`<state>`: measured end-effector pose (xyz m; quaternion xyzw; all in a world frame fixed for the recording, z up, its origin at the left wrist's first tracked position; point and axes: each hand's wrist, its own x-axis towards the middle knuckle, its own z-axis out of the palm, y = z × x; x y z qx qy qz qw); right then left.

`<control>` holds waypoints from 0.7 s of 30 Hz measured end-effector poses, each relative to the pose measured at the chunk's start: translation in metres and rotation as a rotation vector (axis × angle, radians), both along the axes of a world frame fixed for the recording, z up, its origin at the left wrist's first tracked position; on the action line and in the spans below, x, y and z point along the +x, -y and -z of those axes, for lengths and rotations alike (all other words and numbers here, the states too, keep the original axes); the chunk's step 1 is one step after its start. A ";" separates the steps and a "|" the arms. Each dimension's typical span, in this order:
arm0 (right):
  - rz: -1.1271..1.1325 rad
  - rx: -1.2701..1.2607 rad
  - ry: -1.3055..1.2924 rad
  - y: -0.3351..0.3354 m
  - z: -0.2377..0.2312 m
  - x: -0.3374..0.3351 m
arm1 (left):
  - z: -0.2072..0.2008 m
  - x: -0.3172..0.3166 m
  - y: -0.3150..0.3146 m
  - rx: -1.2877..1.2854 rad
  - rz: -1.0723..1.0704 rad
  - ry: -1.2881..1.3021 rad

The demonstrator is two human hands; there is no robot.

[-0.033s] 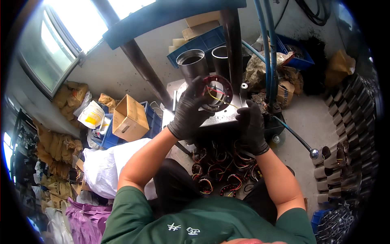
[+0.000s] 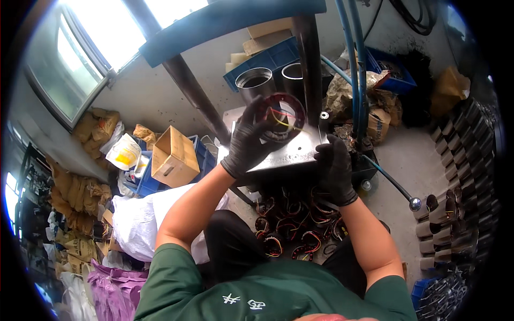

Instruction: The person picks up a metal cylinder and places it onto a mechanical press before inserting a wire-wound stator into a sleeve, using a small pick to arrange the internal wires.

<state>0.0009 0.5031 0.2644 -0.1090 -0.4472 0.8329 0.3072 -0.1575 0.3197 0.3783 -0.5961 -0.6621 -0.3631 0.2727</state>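
Since the earlier frame, the wired stator ring [image 2: 300,109] has shifted slightly up and left, so its wires [image 2: 289,124] end farther from the right hand [image 2: 336,166]. We see the left hand [image 2: 249,140] grasp the ring by its left side, above the steel plate [image 2: 292,153]. The right hand, fingers loosely bent, is near the plate's right edge; we cannot tell if it holds something. Other wired rings [image 2: 273,243] lie below the plate's near edge.

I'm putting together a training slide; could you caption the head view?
A gloved left hand holds a dark ring with coloured wires over a metal plate, the gloved right hand nearby.
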 end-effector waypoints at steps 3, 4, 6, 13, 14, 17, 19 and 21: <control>-0.025 -0.023 -0.029 -0.008 -0.002 0.004 | -0.026 -0.040 -0.017 0.143 -0.026 0.095; -0.034 -0.015 -0.020 -0.009 -0.001 0.005 | -0.031 -0.053 -0.020 0.198 -0.051 0.120; -0.075 -0.038 0.008 -0.008 -0.003 0.007 | -0.042 -0.082 -0.025 0.250 -0.106 0.190; -0.198 0.051 0.039 -0.008 0.004 0.007 | -0.043 -0.169 -0.036 0.049 -0.369 0.472; -0.213 0.063 0.030 -0.007 0.005 0.007 | -0.041 -0.173 -0.038 0.021 -0.367 0.462; -0.222 0.224 0.042 -0.002 -0.003 0.012 | -0.037 -0.172 -0.042 -0.031 -0.302 0.499; -0.222 0.288 0.061 0.001 -0.008 0.015 | -0.040 -0.164 -0.044 -0.063 -0.286 0.529; -0.217 0.301 0.050 0.005 -0.012 0.017 | -0.042 -0.159 -0.044 -0.062 -0.254 0.573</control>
